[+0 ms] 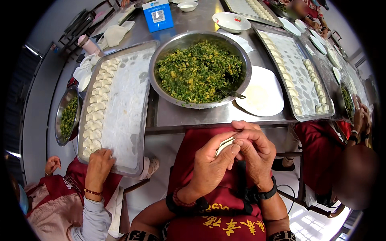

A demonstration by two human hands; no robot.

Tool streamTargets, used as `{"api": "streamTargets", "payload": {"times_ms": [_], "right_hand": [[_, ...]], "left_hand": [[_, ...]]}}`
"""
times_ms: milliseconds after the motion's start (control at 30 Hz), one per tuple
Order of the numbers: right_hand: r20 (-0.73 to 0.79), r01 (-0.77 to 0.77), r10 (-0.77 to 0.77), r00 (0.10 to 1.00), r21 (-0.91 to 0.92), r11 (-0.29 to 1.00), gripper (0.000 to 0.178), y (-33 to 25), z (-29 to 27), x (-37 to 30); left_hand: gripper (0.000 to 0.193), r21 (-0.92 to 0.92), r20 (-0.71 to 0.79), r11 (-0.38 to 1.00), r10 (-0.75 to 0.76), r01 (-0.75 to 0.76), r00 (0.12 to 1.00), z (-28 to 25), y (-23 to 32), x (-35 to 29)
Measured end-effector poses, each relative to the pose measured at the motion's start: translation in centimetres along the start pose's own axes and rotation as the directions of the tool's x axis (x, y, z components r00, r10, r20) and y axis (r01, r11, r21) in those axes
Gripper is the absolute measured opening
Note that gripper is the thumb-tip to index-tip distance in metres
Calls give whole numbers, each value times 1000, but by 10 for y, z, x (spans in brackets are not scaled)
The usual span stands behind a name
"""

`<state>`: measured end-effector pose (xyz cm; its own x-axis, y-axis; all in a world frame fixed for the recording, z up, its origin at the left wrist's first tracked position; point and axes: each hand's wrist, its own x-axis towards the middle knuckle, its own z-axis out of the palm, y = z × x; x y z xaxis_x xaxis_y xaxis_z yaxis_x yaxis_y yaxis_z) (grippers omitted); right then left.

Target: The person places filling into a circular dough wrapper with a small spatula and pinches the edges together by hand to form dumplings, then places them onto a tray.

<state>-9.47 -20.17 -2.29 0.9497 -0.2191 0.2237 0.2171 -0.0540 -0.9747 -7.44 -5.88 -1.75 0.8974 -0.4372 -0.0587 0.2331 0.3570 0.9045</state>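
Above my lap, in front of the table edge, both my hands meet around a pale dumpling. My left hand cups it from the left, with the thumb along its side. From the other side, the fingers and thumb of my right hand press at its edge. Only a strip of the dough shows between the fingers; the rest is covered. Just beyond my hands stands a large steel bowl heaped with chopped green and yellow filling. A spoon handle sticks out of it. Right of the bowl lies a white plate with pale powder or dough on it.
On the left, a metal tray bears a column of dumplings; a co-worker's hand touches its near end. Another dumpling tray stands on the right, near another person's hands. A blue sign and a patterned bowl stand farther back.
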Motion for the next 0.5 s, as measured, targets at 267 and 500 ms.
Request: {"api": "streamTargets", "payload": {"times_ms": [267, 500], "right_hand": [[24, -289, 298, 954, 334, 897, 39, -20, 7, -1], [120, -366, 382, 916, 639, 677, 27, -18, 12, -3]], "left_hand": [[31, -130, -47, 971, 195, -200, 980, -5, -1, 2], [30, -105, -39, 960, 255, -258, 966, -5, -6, 1]]}}
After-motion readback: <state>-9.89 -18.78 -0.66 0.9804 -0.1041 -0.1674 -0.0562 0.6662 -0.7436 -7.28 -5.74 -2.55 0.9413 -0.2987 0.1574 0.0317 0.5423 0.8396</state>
